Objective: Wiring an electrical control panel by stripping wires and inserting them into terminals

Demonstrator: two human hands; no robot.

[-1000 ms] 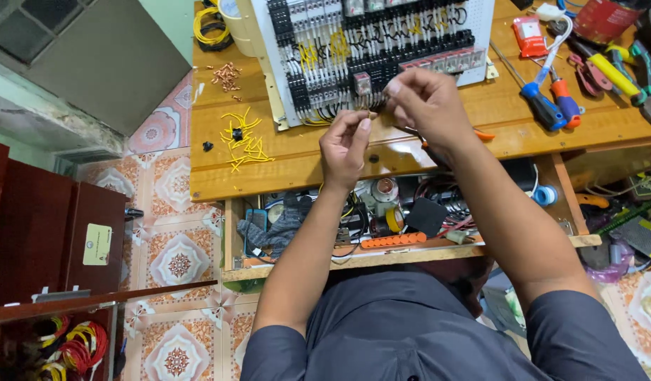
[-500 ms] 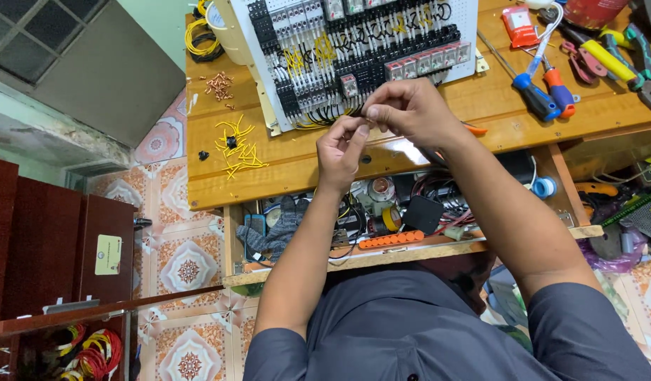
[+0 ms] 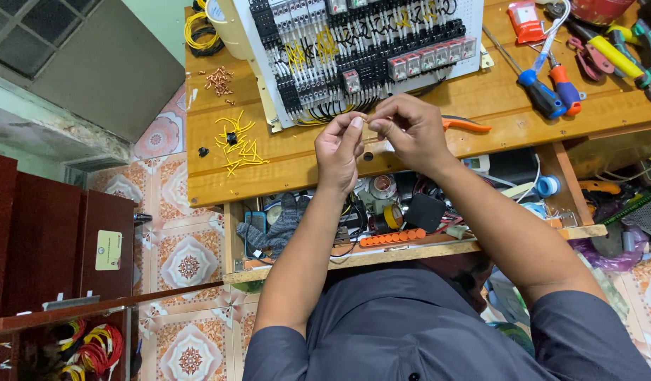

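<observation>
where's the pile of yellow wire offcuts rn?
Head view: yellow wire offcuts lie on the wooden bench's left part, left of the control panel, below the copper lugs.

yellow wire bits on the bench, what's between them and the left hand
In the head view, only bare wooden benchtop lies between the scattered yellow wire bits and the left hand; the white wiring panel sits further back.

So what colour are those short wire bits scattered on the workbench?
The short wire pieces are yellow, seen clearly in the head view on the wooden workbench.
</observation>
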